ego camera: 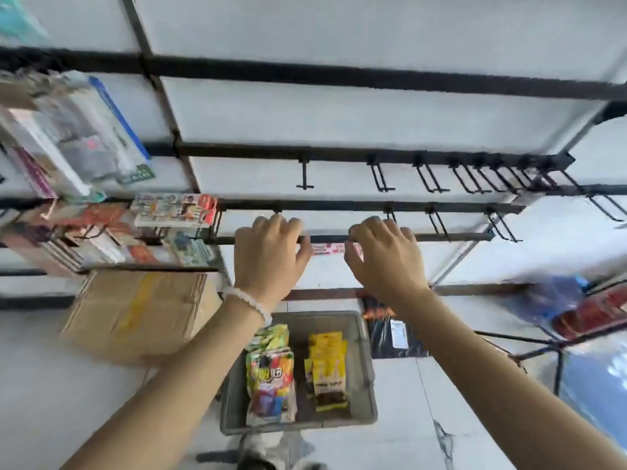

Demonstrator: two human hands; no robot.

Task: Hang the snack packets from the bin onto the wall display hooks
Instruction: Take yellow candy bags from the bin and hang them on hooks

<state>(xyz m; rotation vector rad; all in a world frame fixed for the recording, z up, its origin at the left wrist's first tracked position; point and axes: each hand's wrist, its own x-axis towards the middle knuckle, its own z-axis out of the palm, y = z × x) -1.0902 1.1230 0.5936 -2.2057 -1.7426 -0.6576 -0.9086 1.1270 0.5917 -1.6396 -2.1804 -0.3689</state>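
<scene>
Both hands are up at the lowest black rail (441,237) of the wall display, directly above the grey bin (364,368) on the floor. The left hand (269,256) has its grip curled over the rail, and the right hand (385,257) does the same just beside it. Between them a pale pink-and-white strip (327,248) shows just under the rail; it may be the top of a packet, but I cannot tell whether either grip is pinching it or only the rail. A white bead bracelet (249,301) sits on the left wrist.

The snack packets wait in the bin: a multicoloured stack (269,378) on its left side and a yellow stack (327,364) on its right. Empty hooks (437,222) stand out from the rails above and to the right of the bin, while the hooks to its upper left carry boxed goods (174,210). A flattened cardboard box (135,313) lies to the bin's left.

To hang a packet well, I'd say hold it by its top edge with both hands, line the punched hole up with the hook tip, then slide it straight back so it hangs flat and faces outward.
</scene>
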